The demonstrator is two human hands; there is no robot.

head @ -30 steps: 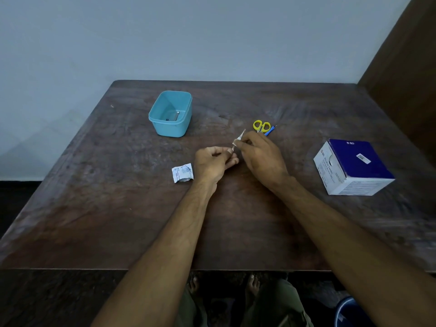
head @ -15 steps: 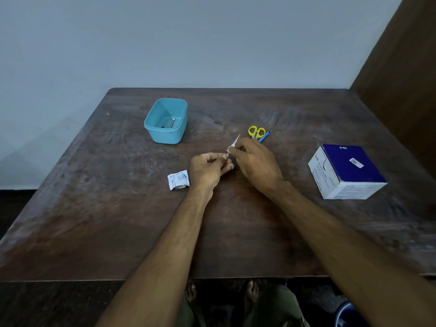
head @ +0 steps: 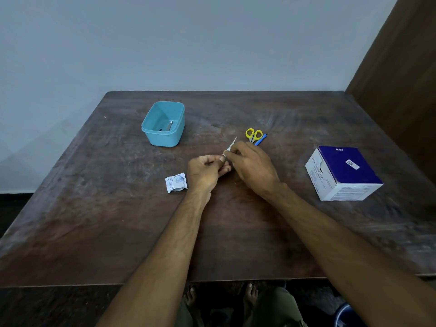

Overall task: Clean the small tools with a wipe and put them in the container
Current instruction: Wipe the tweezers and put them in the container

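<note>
Meeting over the middle of the bench [head: 94, 232], the two hands work on one small tool [head: 233, 143]. The right hand [head: 252, 165] pinches the thin pale tool, whose tip sticks up and away from the fingers. The left hand [head: 205, 172] is curled, its fingertips touching the right hand's at a bit of white wipe [head: 224, 155] around the tool's lower end; what else the left hand grips cannot be told. Just beyond the right hand lie yellow-handled scissors [head: 253, 134] with a blue tool [head: 260, 140] touching them on the right. Well beyond the left hand, to its left, stands the blue tub [head: 151, 128], a small metal item [head: 170, 125] on its floor. A torn white wrapper [head: 176, 182] lies just left of the left wrist. A blue-and-white box [head: 342, 173] sits well right of the right hand.
</note>
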